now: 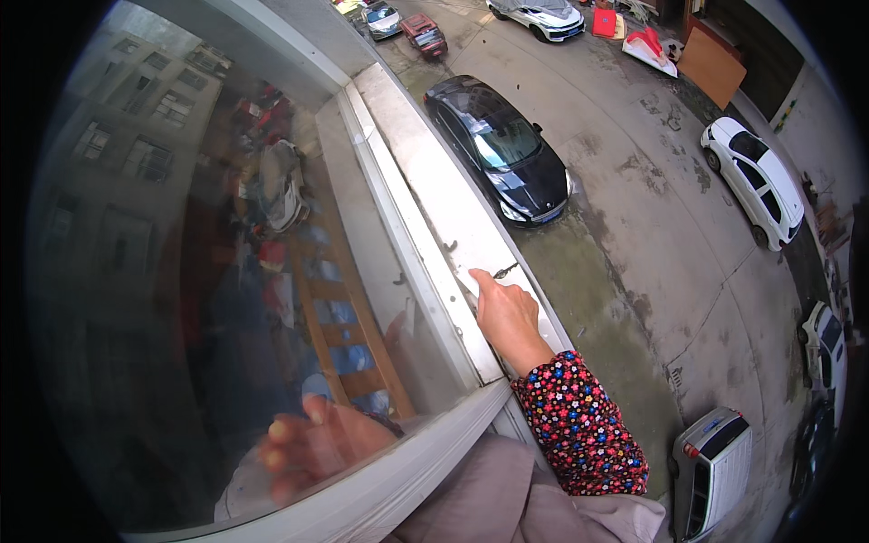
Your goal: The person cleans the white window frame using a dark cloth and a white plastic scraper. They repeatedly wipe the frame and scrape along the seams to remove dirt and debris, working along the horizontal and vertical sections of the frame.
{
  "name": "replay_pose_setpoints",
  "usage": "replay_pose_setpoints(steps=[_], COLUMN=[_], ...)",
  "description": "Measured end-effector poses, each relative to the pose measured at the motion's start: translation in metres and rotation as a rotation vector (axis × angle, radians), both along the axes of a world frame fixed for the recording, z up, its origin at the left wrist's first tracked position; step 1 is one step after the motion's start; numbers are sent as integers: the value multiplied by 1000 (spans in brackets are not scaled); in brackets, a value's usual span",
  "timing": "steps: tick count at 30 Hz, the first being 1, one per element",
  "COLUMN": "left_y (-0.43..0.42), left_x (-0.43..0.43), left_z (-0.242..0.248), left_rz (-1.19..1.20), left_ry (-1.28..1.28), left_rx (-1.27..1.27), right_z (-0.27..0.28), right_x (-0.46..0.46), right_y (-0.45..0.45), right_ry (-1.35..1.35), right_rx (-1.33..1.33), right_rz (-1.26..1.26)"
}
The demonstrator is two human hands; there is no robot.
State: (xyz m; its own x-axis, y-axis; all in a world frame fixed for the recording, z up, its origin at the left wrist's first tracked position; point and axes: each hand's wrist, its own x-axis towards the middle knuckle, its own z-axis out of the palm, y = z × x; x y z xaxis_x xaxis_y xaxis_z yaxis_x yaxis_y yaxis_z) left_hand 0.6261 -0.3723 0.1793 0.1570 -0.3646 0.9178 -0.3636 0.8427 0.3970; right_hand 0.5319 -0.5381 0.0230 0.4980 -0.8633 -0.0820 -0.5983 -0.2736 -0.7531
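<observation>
My right hand, in a floral sleeve, reaches over the white outer sill of a window. Its fingers are curled, the index finger stretched forward. A thin white object shows at the fingertips; its kind is unclear, and a pale strip appears beside the hand's reflection. Dark debris lies just beyond the knuckles, and a dark curled bit further along the sill. Behind the glass pane, my left hand is blurred, its fingers apart and nothing visible in them.
The white sash frame crosses below my arm. Past the sill edge is a drop to a concrete yard. Down there stand a black car, a white car and a silver van. A wooden ladder-like frame shows in the glass.
</observation>
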Motion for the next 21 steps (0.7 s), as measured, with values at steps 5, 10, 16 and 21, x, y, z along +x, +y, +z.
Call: replay_pose_setpoints(steps=[5, 10, 16, 21], left_y=[-1, -1, -7, -1], left_x=[-4, -24, -29, -21], left_z=[-3, 4, 4, -1], left_rz=[57, 169, 163, 169], left_ry=[45, 269, 302, 245], left_rx=[-54, -62, -107, -91], right_z=[-2, -9, -10, -2], right_x=[20, 14, 17, 50], right_y=[-13, -17, -11, -28], right_ry=[-63, -200, -172, -12], right_rx=[1, 40, 36, 32], right_rz=[-22, -30, -86, -11])
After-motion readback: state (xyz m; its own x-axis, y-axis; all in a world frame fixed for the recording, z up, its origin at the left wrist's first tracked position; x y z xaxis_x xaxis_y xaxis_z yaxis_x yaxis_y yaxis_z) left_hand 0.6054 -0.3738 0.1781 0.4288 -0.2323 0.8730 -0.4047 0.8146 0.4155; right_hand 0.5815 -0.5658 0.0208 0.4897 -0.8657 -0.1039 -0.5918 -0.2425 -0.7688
